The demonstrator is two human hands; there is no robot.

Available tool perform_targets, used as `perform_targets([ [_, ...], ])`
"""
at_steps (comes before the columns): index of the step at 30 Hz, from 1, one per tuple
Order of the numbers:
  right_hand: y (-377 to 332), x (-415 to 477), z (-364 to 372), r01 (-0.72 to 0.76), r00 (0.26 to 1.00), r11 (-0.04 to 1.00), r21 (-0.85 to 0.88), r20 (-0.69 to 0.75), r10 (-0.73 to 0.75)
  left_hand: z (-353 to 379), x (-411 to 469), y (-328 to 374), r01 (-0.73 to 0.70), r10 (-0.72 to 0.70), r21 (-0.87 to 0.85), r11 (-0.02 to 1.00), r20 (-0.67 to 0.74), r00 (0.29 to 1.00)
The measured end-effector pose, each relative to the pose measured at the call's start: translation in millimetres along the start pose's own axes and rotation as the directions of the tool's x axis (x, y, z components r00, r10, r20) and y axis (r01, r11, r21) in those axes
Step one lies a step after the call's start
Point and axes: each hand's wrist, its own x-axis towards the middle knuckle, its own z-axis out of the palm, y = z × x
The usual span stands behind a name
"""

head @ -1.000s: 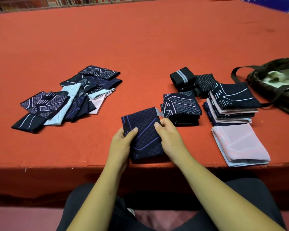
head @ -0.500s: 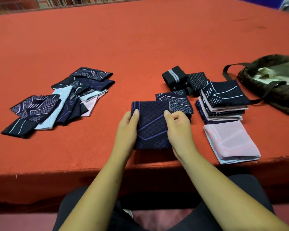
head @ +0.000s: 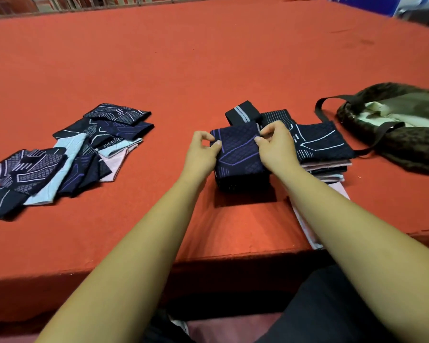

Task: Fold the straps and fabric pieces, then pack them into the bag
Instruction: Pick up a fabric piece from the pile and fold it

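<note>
Two hands (head: 201,152) (head: 276,147) pinch one folded piece (head: 240,152), one bag (head: 419,144)

The left hand (head: 200,154) and right hand (head: 278,147) have carried the folded dark cloth (head: 240,152) forward, apparently onto the dark stack (head: 243,182).

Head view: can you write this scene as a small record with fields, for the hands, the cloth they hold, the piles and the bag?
left hand: pinches left edge of the navy folded piece
right hand: pinches its upper right corner
navy folded piece: purple lines, on top of the dark stack
loose pile: left on the red table, pieces overlapping
second stack: right of the hands, white-lined dark piece on top
bag: far right, open, pale lining visible
</note>
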Motion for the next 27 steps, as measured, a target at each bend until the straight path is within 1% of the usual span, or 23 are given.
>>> perform_targets([
  [2, 6, 13, 1, -0.048, 0.998, 0.994, -0.094, 0.034, 0.051, 5, 12, -1, 0.088, -0.089, 0.029, 0.996, 0.053, 0.995],
  [3, 9, 17, 3, -0.064, 0.996, 0.988, -0.138, 0.049, 0.072, 7, 17, -2, 0.104, -0.108, 0.065, 0.992, 0.067, 0.992],
  [4, 12, 19, 5, -0.078, 0.994, 0.981, -0.180, 0.064, 0.091, 9, 19, -4, 0.081, -0.093, 0.146, 0.986, 0.073, 0.993],
  [5, 15, 19, 7, -0.084, 0.991, 0.973, -0.215, 0.079, 0.103, 10, 20, -5, 0.020, -0.042, 0.289, 0.957, 0.070, 0.997],
  [6, 17, 17, 9, -0.087, 0.990, 0.967, -0.241, 0.089, 0.111, 11, 22, -8, -0.066, 0.039, 0.455, 0.888, 0.069, 0.997],
  [7, 20, 15, 10, -0.085, 0.990, 0.964, -0.252, 0.089, 0.111, 12, 20, -9, -0.150, 0.127, 0.582, 0.800, 0.081, 0.989],
  [8, 22, 13, 12, -0.083, 0.991, 0.965, -0.248, 0.081, 0.106, 13, 19, -12, -0.206, 0.187, 0.642, 0.739, 0.099, 0.977],
  [9, 25, 10, 14, -0.073, 0.993, 0.968, -0.241, 0.068, 0.092, 14, 16, -15, -0.229, 0.215, 0.660, 0.716, 0.103, 0.971],
  [11, 30, 4, 18, -0.015, 0.999, 0.968, -0.251, 0.036, 0.025, 15, 13, -23, -0.220, 0.224, 0.653, 0.725, 0.079, 0.971],
  [13, 32, -2, 22, 0.057, 0.998, 0.956, -0.287, 0.034, -0.049, 15, 8, -31, -0.214, 0.212, 0.631, 0.746, 0.080, 0.974],
  [17, 27, -3, 19, 0.095, 0.995, 0.917, -0.387, 0.070, -0.074, 6, 7, -31, -0.212, 0.204, 0.565, 0.798, 0.078, 0.976],
  [19, 15, 0, 13, 0.139, 0.990, 0.898, -0.418, 0.054, -0.128, -12, 11, -22, -0.217, 0.227, 0.550, 0.807, 0.050, 0.973],
  [21, -5, 2, 9, 0.198, 0.979, 0.899, -0.392, 0.025, -0.204, -43, 15, -15, -0.204, 0.235, 0.555, 0.806, 0.016, 0.972],
  [24, -43, -3, 23, 0.226, 0.973, 0.933, -0.279, 0.024, -0.229, -108, 13, -15, -0.127, 0.202, 0.555, 0.822, -0.076, 0.976],
  [26, -67, -9, 49, 0.233, 0.972, 0.948, -0.218, 0.071, -0.222, -154, 7, -20, -0.049, 0.186, 0.611, 0.790, -0.162, 0.969],
  [27, -78, -13, 66, 0.233, 0.970, 0.954, -0.189, 0.112, -0.215, -176, 2, -22, -0.023, 0.200, 0.664, 0.748, -0.192, 0.961],
])
